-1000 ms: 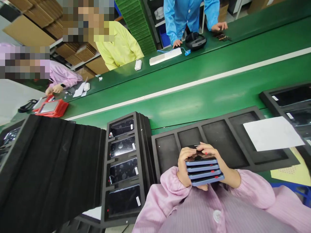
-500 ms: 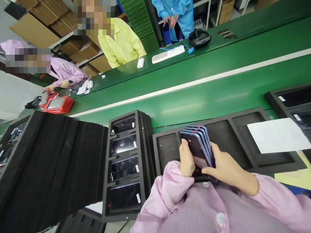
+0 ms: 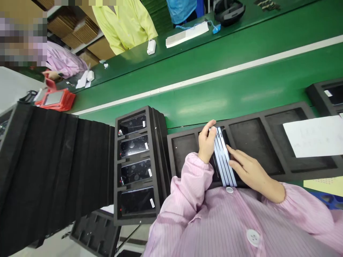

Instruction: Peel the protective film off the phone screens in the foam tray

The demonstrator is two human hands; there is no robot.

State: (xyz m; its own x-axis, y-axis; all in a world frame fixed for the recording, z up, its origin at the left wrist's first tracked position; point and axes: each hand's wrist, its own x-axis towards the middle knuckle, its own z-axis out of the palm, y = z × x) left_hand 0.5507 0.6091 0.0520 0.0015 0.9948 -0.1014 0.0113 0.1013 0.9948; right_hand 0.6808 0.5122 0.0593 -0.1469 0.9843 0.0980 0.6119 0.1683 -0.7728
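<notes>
A stack of several smartphones (image 3: pixel 224 160) stands on edge in front of my chest, its pale blue side frames turned up. My left hand (image 3: pixel 207 142) is closed on the far left end of the stack, with thumb and forefinger at the top corner. My right hand (image 3: pixel 249 171) lies along the stack's right side, fingers stretched out and fingertips touching it. Beneath is a black foam tray (image 3: pixel 225 125) with wide compartments. A paper sheet (image 3: pixel 316 136) lies across its right part.
On the left, a black tray (image 3: pixel 115 171) holds several phones (image 3: pixel 136 201) beside a tall stack of black trays (image 3: pixel 53 171). Another tray (image 3: pixel 321 92) with a phone is at the right. Beyond runs a green belt (image 3: pixel 193 103). Across it are co-workers, red-cased items (image 3: pixel 60 100) and a black headset (image 3: pixel 229 12).
The phone stack has turned so its side edges face up. My left hand has moved up to its far end. My right hand's fingers have straightened along its side. The view has tilted down.
</notes>
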